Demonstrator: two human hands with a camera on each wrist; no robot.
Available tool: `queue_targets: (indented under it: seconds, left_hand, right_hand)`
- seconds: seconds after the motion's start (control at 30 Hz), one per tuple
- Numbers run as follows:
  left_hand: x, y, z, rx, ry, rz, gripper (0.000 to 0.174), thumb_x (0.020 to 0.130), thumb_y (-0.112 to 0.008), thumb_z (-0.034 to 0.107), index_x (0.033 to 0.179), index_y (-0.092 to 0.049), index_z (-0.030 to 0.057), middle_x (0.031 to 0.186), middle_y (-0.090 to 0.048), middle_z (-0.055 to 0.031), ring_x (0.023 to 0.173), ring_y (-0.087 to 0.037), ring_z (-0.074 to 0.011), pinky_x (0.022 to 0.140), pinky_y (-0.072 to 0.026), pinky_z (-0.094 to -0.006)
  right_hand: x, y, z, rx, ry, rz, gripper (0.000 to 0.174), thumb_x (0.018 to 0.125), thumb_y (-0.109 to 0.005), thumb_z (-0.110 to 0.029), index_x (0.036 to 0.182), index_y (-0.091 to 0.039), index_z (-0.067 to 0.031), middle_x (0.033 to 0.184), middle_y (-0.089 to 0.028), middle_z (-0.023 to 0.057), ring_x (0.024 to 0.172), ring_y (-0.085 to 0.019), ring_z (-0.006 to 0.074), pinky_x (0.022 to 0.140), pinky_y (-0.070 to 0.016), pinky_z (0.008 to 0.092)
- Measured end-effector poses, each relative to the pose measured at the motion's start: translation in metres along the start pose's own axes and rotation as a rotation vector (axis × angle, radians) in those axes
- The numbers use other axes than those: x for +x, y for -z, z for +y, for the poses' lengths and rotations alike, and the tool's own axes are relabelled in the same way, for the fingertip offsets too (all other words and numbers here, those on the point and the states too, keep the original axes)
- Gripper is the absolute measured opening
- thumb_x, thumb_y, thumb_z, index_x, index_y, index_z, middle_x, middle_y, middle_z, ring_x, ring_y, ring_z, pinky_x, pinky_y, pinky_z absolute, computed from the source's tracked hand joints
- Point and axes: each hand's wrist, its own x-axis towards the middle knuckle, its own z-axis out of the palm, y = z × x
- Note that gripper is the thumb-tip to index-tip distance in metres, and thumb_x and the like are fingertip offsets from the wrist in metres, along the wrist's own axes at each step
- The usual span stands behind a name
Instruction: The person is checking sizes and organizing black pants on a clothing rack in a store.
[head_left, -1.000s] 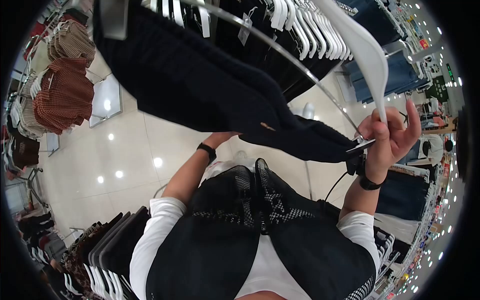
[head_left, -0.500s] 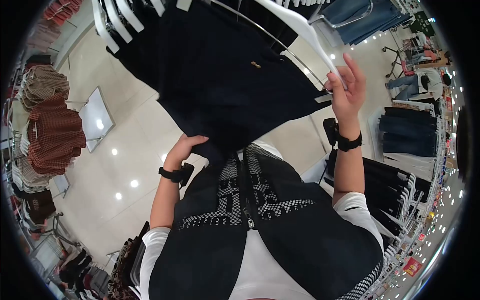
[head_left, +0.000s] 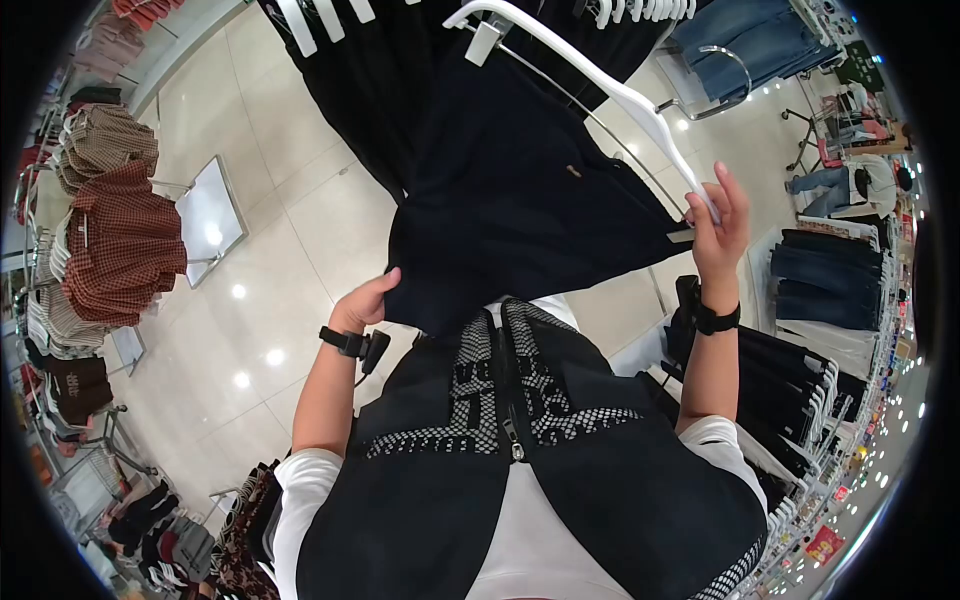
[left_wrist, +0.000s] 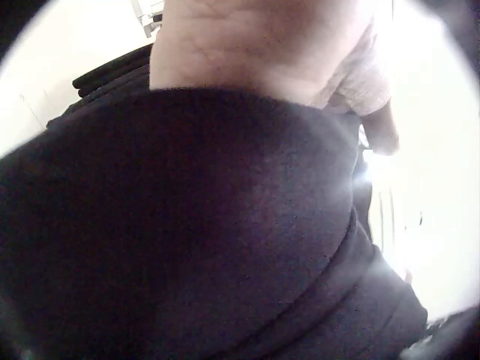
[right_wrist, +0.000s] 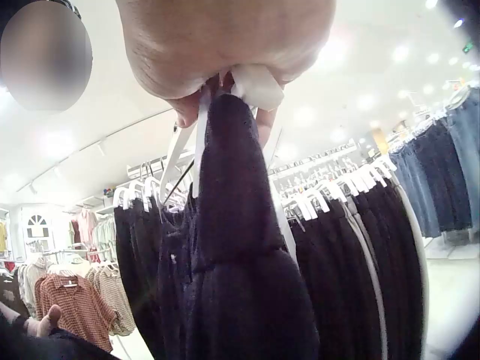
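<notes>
Dark navy trousers [head_left: 500, 200] with a small tan emblem hang by their waistband from a white clip hanger [head_left: 600, 80]. My right hand [head_left: 722, 225] holds the hanger's near end between thumb and fingers, close to the clip [head_left: 681, 236]. In the right wrist view, that hand [right_wrist: 225, 45] is over the waistband end, beside a white hanger part [right_wrist: 257, 86]. My left hand [head_left: 365, 302] grips the lower left edge of the trousers, thumb on the front and the other fingers hidden behind the cloth. In the left wrist view, dark fabric [left_wrist: 180, 210] covers most of that hand [left_wrist: 255, 52].
A rack of black trousers [right_wrist: 352, 262] on white hangers stands just beyond. Jeans [head_left: 745, 50] hang at the far right, checked shirts [head_left: 125, 240] at the left. More dark garments [head_left: 745, 390] hang beside my right arm. Pale tiled floor [head_left: 270, 260] lies between the racks.
The trousers, first slanted and folded across the view, are now spread out below the hanger. My left hand has come into view at their edge; the right hand still holds the hanger.
</notes>
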Motion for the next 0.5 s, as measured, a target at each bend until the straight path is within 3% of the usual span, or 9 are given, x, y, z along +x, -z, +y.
queue_targets:
  seconds: [0.07, 0.17, 0.2, 0.3, 0.33, 0.43, 0.47, 0.5]
  left_hand:
    - [-0.007, -0.012, 0.023, 0.15, -0.007, -0.03, 0.085, 0.094, -0.058, 0.057, 0.151, -0.031, -0.0008, 0.154, -0.039, -0.0186, 0.141, -0.04, -0.0269, 0.114, -0.0382, -0.0408]
    - [-0.011, -0.028, 0.032, -0.047, -0.348, -0.33, 0.09, 0.093, -0.054, 0.063, 0.152, -0.03, -0.0008, 0.153, -0.039, -0.0195, 0.141, -0.041, -0.0279, 0.114, -0.0378, -0.0431]
    - [-0.012, -0.02, 0.026, -0.206, -0.363, -0.357, 0.092, 0.094, -0.048, 0.067, 0.153, -0.027, -0.0006, 0.154, -0.038, -0.0199, 0.141, -0.041, -0.0283, 0.115, -0.0359, -0.0444]
    - [-0.006, -0.006, 0.007, -0.154, -0.178, 0.121, 0.093, 0.094, -0.043, 0.069, 0.153, -0.025, -0.0003, 0.154, -0.037, -0.0204, 0.142, -0.039, -0.0288, 0.116, -0.0349, -0.044]
    - [-0.004, -0.005, 0.0, -0.231, -0.184, 0.058, 0.082, 0.098, -0.047, 0.06, 0.151, -0.03, -0.0009, 0.151, -0.041, -0.0206, 0.139, -0.043, -0.0297, 0.115, -0.0377, -0.0439]
    - [-0.003, -0.005, 0.005, -0.127, -0.118, -0.002, 0.078, 0.096, -0.057, 0.052, 0.149, -0.034, -0.0026, 0.147, -0.047, -0.0218, 0.133, -0.05, -0.0326, 0.112, -0.0409, -0.0448]
    - [-0.006, -0.007, 0.011, -0.279, -0.091, -0.003, 0.068, 0.093, -0.065, 0.03, 0.144, -0.039, -0.0066, 0.139, -0.054, -0.0236, 0.124, -0.058, -0.0337, 0.108, -0.0459, -0.0441]
    - [-0.009, -0.015, 0.016, -0.265, -0.133, 0.006, 0.067, 0.091, -0.066, 0.026, 0.143, -0.04, -0.0077, 0.137, -0.055, -0.0241, 0.123, -0.059, -0.0339, 0.107, -0.0468, -0.044]
  right_hand:
    - [-0.003, -0.004, -0.003, -0.043, 0.032, 0.023, 0.055, 0.09, -0.068, 0.005, 0.14, -0.048, -0.0045, 0.087, -0.065, 0.0072, 0.069, -0.055, 0.0078, 0.061, -0.0448, 0.0211]
    - [-0.012, 0.0, -0.006, -0.062, -0.017, 0.014, 0.055, 0.091, -0.067, 0.005, 0.141, -0.047, -0.0047, 0.086, -0.065, 0.0074, 0.067, -0.054, 0.0074, 0.06, -0.0429, 0.0204]
    - [-0.014, 0.001, -0.01, -0.029, -0.052, 0.032, 0.055, 0.091, -0.066, 0.005, 0.141, -0.047, -0.0049, 0.085, -0.065, 0.0073, 0.067, -0.054, 0.0075, 0.06, -0.0428, 0.0204]
    - [-0.017, -0.002, -0.016, 0.05, -0.108, 0.074, 0.055, 0.092, -0.065, 0.006, 0.142, -0.046, -0.0052, 0.084, -0.064, 0.007, 0.067, -0.053, 0.0077, 0.059, -0.0424, 0.0202]
    - [-0.018, -0.001, -0.014, 0.053, -0.101, 0.075, 0.056, 0.092, -0.064, 0.006, 0.143, -0.045, -0.0052, 0.085, -0.064, 0.0069, 0.066, -0.053, 0.0077, 0.059, -0.0422, 0.0201]
    - [-0.021, 0.001, -0.008, 0.055, -0.102, 0.054, 0.056, 0.091, -0.064, 0.007, 0.143, -0.045, -0.0049, 0.085, -0.064, 0.0071, 0.068, -0.053, 0.0082, 0.061, -0.043, 0.0202]
    - [-0.019, -0.001, -0.003, 0.06, -0.098, 0.048, 0.056, 0.091, -0.065, 0.007, 0.143, -0.046, -0.0047, 0.085, -0.064, 0.0072, 0.069, -0.054, 0.0084, 0.061, -0.0435, 0.0203]
    - [-0.018, -0.002, 0.002, 0.052, -0.095, 0.038, 0.056, 0.091, -0.065, 0.007, 0.143, -0.046, -0.0044, 0.086, -0.064, 0.0075, 0.07, -0.055, 0.0089, 0.063, -0.0443, 0.0206]
